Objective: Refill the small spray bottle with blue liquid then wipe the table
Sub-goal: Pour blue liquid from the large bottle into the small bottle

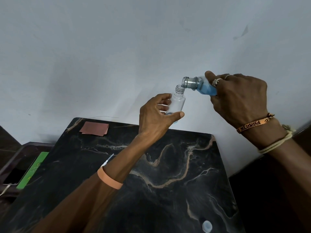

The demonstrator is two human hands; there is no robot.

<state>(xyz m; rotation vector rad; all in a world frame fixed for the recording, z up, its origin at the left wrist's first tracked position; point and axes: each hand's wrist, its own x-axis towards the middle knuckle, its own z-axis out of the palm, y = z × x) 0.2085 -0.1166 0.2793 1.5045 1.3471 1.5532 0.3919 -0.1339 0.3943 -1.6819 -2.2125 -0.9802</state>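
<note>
My left hand holds the small clear spray bottle upright above the far edge of the black marble table. Its neck is open and a little blue liquid lies at its bottom. My right hand grips a larger bottle of blue liquid, tipped down to the left so its open mouth touches the small bottle's neck. A pinkish-brown cloth lies folded at the table's far left corner. The spray head's white tube shows on the table behind my left forearm.
A pale blue cap rests near the table's front edge. Left of the table, a lower surface holds a green card and a phone with a white cable. A white wall stands right behind the table.
</note>
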